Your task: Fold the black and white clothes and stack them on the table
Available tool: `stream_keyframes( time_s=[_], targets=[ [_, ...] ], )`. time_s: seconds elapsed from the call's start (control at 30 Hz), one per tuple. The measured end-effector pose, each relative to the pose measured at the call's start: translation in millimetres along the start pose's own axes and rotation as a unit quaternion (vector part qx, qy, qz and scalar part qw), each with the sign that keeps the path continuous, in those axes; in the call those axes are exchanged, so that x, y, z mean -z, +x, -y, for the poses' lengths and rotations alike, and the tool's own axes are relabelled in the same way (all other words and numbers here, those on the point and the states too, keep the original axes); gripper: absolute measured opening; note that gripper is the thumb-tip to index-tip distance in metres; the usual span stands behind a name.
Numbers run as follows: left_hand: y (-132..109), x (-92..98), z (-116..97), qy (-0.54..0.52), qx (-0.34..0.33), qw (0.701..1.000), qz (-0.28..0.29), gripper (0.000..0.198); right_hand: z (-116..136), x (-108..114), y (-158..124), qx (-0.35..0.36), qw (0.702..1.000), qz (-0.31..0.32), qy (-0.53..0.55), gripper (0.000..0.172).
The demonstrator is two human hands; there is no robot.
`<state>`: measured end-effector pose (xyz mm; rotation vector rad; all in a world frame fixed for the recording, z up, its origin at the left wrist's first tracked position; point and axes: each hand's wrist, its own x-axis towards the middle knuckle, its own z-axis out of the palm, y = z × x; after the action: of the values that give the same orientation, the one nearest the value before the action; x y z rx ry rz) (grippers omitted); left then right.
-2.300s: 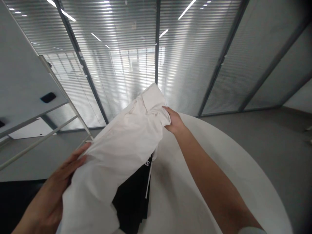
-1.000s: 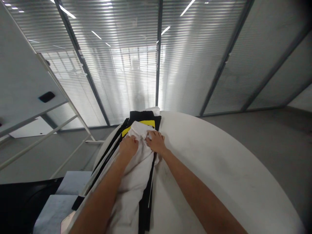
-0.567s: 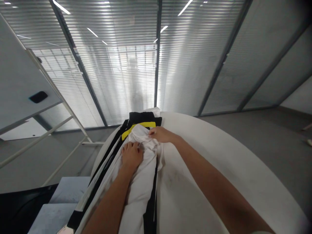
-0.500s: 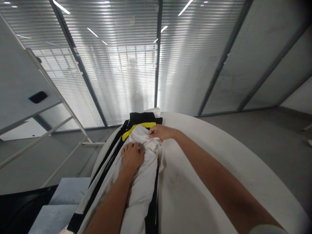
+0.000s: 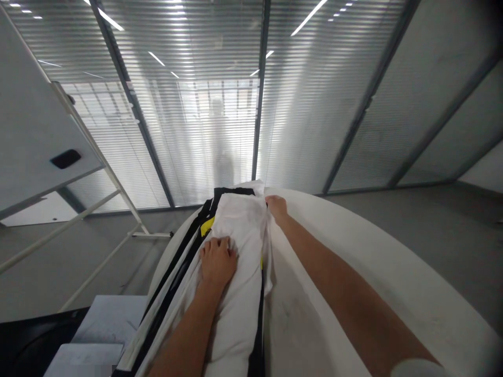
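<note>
A white garment (image 5: 241,246) lies stretched out along a pile of black clothes (image 5: 196,230) with a yellow patch (image 5: 206,226), at the left side of a round white table (image 5: 353,272). My left hand (image 5: 217,260) rests flat on the middle of the white garment, fingers spread. My right hand (image 5: 276,206) is at the garment's far right corner, fingers curled on its edge.
A tilted white board on a metal frame (image 5: 98,193) stands to the left. Glass partition walls with blinds (image 5: 251,104) run behind the table. Grey floor (image 5: 432,225) lies to the right. Pale flat sheets (image 5: 102,327) lie at the lower left.
The white garment was laid onto the black pile, then its far end was pulled out flat over the yellow patch. My right hand moved farther away; my left hand stayed pressing.
</note>
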<state>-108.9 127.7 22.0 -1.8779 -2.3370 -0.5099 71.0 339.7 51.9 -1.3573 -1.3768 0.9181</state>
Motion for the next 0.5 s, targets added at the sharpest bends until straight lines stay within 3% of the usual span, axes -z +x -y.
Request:
stream_keyframes(
  time_s=[0.13,0.23,0.4,0.5],
  targets=[
    [-1,-0.9,-1,-0.003,0.005,1.000,0.000,0.039,-30,-1,-41,-0.004,0.996,0.039,-0.075,0.019],
    [-2,0.3,-2,-0.006,0.008,1.000,-0.001,0.039,-34,18,-68,0.010,0.990,0.098,-0.101,0.023],
    [-7,4.4,-4,-0.005,0.016,1.000,0.003,0.039,-28,84,-107,0.087,0.948,0.270,-0.142,0.023],
    [-10,6.0,-6,-0.008,0.016,1.000,0.003,0.040,-33,129,-129,0.125,0.925,0.310,-0.184,0.026]
  ],
)
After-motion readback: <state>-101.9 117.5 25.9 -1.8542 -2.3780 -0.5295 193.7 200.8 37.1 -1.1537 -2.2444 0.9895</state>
